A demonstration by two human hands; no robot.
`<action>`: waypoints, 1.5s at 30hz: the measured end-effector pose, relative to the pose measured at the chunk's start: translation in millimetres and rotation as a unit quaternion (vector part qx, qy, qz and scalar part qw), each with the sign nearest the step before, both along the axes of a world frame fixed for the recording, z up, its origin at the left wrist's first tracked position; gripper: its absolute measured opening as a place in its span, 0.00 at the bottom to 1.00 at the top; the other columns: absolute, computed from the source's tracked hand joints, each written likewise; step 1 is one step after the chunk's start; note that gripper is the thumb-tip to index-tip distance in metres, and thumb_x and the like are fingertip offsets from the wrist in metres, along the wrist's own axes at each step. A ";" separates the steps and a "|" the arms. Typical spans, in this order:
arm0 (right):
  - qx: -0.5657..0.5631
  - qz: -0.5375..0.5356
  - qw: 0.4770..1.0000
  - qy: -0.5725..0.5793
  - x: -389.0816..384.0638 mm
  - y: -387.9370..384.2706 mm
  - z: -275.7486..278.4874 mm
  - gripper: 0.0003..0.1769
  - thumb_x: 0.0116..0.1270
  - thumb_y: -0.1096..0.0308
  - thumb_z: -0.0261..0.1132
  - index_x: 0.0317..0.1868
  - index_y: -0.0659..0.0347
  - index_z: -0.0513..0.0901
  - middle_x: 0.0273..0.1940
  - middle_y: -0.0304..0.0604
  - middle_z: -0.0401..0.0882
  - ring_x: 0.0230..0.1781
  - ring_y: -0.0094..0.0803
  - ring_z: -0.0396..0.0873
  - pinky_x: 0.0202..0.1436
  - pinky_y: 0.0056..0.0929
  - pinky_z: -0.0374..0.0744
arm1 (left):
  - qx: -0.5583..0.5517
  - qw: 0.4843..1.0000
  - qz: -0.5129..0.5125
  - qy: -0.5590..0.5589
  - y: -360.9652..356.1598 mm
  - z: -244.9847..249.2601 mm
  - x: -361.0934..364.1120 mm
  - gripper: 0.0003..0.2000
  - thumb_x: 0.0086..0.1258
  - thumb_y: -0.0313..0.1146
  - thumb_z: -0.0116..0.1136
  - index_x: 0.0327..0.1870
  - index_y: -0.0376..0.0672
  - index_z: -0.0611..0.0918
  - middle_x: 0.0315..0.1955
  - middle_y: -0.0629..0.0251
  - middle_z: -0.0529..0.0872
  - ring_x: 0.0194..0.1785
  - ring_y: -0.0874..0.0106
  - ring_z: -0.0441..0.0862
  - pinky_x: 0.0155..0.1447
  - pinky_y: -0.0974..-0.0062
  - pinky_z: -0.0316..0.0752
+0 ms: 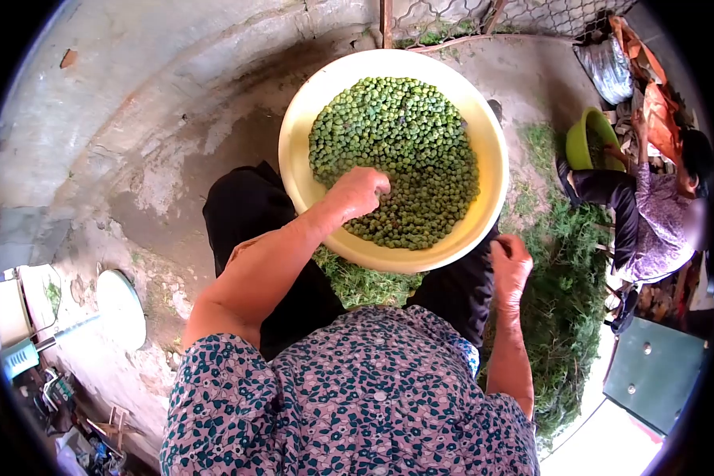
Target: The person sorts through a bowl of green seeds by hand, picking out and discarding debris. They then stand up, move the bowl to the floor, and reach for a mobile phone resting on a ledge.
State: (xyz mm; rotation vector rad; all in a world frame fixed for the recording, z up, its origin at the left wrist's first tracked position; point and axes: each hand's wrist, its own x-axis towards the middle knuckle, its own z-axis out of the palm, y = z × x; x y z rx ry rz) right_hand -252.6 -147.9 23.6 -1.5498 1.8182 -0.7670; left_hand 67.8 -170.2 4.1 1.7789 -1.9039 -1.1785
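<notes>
A wide pale-yellow basin (496,170) rests over my lap. It holds a thick layer of small round green berries (397,127), brighter at the far side and darker at the near side. My left hand (358,193) is over the near left part of the berries, with its fingers curled closed; what they hold, if anything, is hidden. Outside the basin, near its lower right rim, my right hand (511,262) is held above my right knee. Its fingers are bent and pressed together, and I cannot make out anything in them.
Cut green plants (567,309) cover the ground on my right. Beyond them another person (658,214) sits by a green bucket (591,143), one hand at it. A round white-topped stool (121,309) stands at left. A wire fence (531,20) runs along the back.
</notes>
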 end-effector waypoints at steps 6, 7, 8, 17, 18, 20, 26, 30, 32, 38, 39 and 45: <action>-0.122 -0.016 0.982 0.145 -35.3 0.1 -7.7 0.12 0.57 0.81 0.58 0.43 0.65 0.81 0.38 0.49 0.79 0.38 0.37 0.79 0.46 0.30 0.77 | 0.056 0.989 0.110 0.078 -4.9 19.3 32.1 0.16 0.59 0.27 0.60 0.50 0.41 0.80 0.50 0.59 0.81 0.42 0.72 0.81 0.55 0.72 0.75; -0.127 -0.012 0.984 0.120 -25.1 -2.3 -2.0 0.12 0.58 0.79 0.58 0.43 0.65 0.81 0.39 0.49 0.80 0.38 0.38 0.79 0.46 0.30 0.77 | 0.046 0.983 0.139 0.114 -7.5 23.4 40.6 0.16 0.59 0.28 0.61 0.50 0.41 0.80 0.49 0.59 0.81 0.43 0.72 0.81 0.55 0.73 0.75; -0.133 -0.007 0.986 0.096 -13.1 -5.9 4.0 0.11 0.59 0.78 0.58 0.43 0.64 0.81 0.40 0.49 0.80 0.39 0.38 0.80 0.46 0.30 0.77 | 0.036 0.974 0.168 0.150 -10.9 27.2 49.6 0.16 0.60 0.29 0.61 0.50 0.42 0.80 0.48 0.59 0.82 0.45 0.71 0.80 0.55 0.73 0.75; -0.055 0.268 0.906 0.323 59.9 -87.9 -28.8 0.01 0.58 0.78 0.57 0.31 0.66 0.74 0.33 0.56 0.79 0.36 0.51 0.80 0.41 0.41 0.78 | -0.030 0.856 0.366 0.364 -33.6 57.4 97.7 0.10 0.62 0.31 0.62 0.43 0.40 0.82 0.38 0.64 0.85 0.41 0.72 0.82 0.47 0.75 0.76; -0.053 0.274 0.890 0.361 56.7 -99.6 -44.3 0.01 0.57 0.79 0.56 0.30 0.66 0.72 0.33 0.56 0.78 0.37 0.52 0.79 0.41 0.43 0.78 | -0.035 0.846 0.374 0.379 -34.5 58.9 98.7 0.10 0.62 0.31 0.62 0.43 0.40 0.82 0.39 0.63 0.84 0.42 0.71 0.81 0.49 0.75 0.75; -0.001 0.243 0.895 0.375 43.4 -124.7 -76.8 0.06 0.55 0.77 0.58 0.35 0.67 0.75 0.36 0.60 0.78 0.40 0.54 0.78 0.46 0.45 0.77 | -0.040 0.832 0.389 0.394 -37.6 59.2 100.3 0.11 0.61 0.31 0.63 0.44 0.40 0.82 0.40 0.63 0.84 0.44 0.71 0.81 0.51 0.75 0.74; 0.064 0.139 0.941 0.303 50.6 -118.4 -104.1 0.11 0.56 0.68 0.60 0.32 0.70 0.76 0.33 0.63 0.78 0.39 0.57 0.77 0.44 0.46 0.76 | -0.103 0.698 0.601 0.375 -40.5 54.2 99.8 0.19 0.57 0.26 0.62 0.50 0.36 0.77 0.46 0.57 0.79 0.52 0.64 0.74 0.57 0.64 0.66; 0.133 0.075 0.947 0.284 67.8 -94.7 -114.5 0.19 0.58 0.60 0.60 0.36 0.73 0.77 0.41 0.66 0.76 0.46 0.56 0.75 0.51 0.48 0.72 | 0.002 0.745 0.629 0.224 -35.1 4.9 90.8 0.21 0.55 0.31 0.63 0.51 0.35 0.76 0.45 0.55 0.79 0.48 0.62 0.76 0.51 0.63 0.71; 0.159 0.087 0.947 0.266 72.2 -96.0 -110.2 0.22 0.59 0.57 0.60 0.40 0.72 0.77 0.46 0.66 0.75 0.50 0.56 0.73 0.53 0.48 0.71 | -0.003 0.786 0.606 0.122 -28.7 -20.4 90.3 0.21 0.57 0.35 0.61 0.51 0.37 0.77 0.43 0.56 0.81 0.46 0.63 0.78 0.49 0.64 0.72; 0.221 0.056 0.945 0.236 84.1 -101.4 -125.0 0.29 0.59 0.49 0.62 0.47 0.70 0.77 0.49 0.59 0.76 0.50 0.51 0.74 0.51 0.43 0.72 | -0.075 0.833 0.547 -0.022 -16.1 -50.8 102.7 0.17 0.61 0.44 0.55 0.46 0.45 0.81 0.38 0.55 0.84 0.44 0.57 0.80 0.49 0.65 0.72; 0.235 0.057 0.949 0.204 85.2 -102.7 -127.9 0.30 0.60 0.48 0.62 0.48 0.70 0.77 0.48 0.57 0.76 0.50 0.49 0.74 0.50 0.43 0.72 | -0.112 0.844 0.523 -0.040 -16.0 -49.3 101.4 0.15 0.61 0.44 0.53 0.42 0.44 0.81 0.40 0.51 0.82 0.47 0.52 0.77 0.50 0.61 0.71; 0.292 -0.025 0.953 0.075 123.4 -75.4 -127.4 0.44 0.59 0.45 0.63 0.67 0.65 0.59 0.62 0.53 0.65 0.59 0.46 0.68 0.56 0.45 0.69 | -0.213 0.842 0.495 -0.032 -13.0 -52.5 94.6 0.14 0.64 0.43 0.52 0.42 0.43 0.80 0.32 0.49 0.81 0.39 0.49 0.78 0.43 0.59 0.71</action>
